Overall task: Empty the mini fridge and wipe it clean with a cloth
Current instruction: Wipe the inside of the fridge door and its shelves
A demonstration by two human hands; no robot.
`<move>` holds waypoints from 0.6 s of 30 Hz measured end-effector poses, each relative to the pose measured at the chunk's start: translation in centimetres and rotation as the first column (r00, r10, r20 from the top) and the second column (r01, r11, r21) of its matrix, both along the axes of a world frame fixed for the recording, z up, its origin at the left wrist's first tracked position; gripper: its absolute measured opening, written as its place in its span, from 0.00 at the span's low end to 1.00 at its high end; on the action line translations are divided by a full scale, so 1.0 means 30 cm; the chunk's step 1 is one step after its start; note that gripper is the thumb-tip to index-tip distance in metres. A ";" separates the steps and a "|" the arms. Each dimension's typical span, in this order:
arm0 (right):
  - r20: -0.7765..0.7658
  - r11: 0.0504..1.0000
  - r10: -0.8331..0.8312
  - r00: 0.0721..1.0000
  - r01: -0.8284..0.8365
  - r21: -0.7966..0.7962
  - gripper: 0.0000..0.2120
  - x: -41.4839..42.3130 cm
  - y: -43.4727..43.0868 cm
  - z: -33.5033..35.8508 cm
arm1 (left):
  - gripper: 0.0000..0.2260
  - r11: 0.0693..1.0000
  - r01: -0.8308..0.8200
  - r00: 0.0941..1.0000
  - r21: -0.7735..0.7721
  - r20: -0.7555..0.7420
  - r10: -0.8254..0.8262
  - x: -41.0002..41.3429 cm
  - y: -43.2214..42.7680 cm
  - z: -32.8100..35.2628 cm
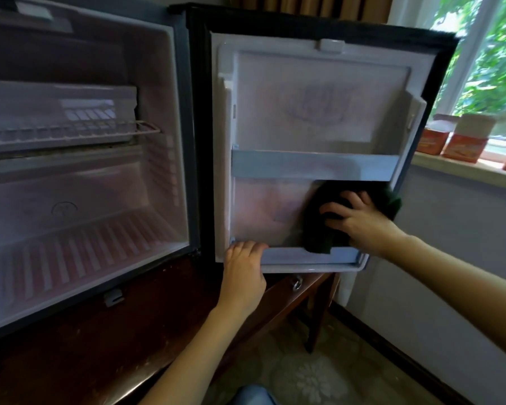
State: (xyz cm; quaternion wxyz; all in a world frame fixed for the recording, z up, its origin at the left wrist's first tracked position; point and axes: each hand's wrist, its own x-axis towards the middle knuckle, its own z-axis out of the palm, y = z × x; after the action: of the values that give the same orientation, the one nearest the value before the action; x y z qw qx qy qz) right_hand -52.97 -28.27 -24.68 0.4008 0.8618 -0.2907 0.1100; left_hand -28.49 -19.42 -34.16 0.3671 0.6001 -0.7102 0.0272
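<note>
Evidently the wiping step was in hand: the mini fridge (85,185) looked emptied (only its wire shelf (70,135) sat inside) and the door (319,97) stood wide open. The right hand (360,220) pressed the dark cloth (316,232) flat on the door's lower right liner, under the middle door shelf (304,168), fingers spread, not curled round it. The left hand (243,264) gripped the bottom door rail (310,255), fingers hooked over its edge. Next move likely called for sweeping the cloth left across the lower panel, with the door braced.
</note>
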 end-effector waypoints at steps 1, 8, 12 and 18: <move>0.097 0.999 -0.042 0.994 0.044 -0.010 0.30 0.004 0.007 -0.008 | 0.20 1.000 -0.002 1.000 0.003 -0.009 0.002 -0.001 0.002 0.000; 0.558 0.993 -0.105 0.823 0.052 0.110 0.34 0.268 0.051 -0.058 | 0.20 1.000 0.030 0.996 -0.001 -0.078 -0.030 0.009 0.007 -0.009; 0.295 0.997 0.044 0.955 -0.059 0.044 0.31 0.340 0.043 -0.053 | 0.21 0.999 0.007 0.997 0.048 -0.083 -0.003 0.005 0.013 -0.006; -0.138 0.988 0.153 0.979 -0.151 0.025 0.20 0.270 0.028 -0.007 | 0.19 0.998 0.017 1.000 0.058 -0.027 -0.015 0.017 0.022 0.015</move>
State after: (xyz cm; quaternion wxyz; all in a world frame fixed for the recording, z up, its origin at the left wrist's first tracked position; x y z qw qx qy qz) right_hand -44.88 -27.43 -24.90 0.4044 0.8900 -0.1960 0.0779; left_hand -27.97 -18.76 -33.70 0.3592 0.6050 -0.7105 -0.0042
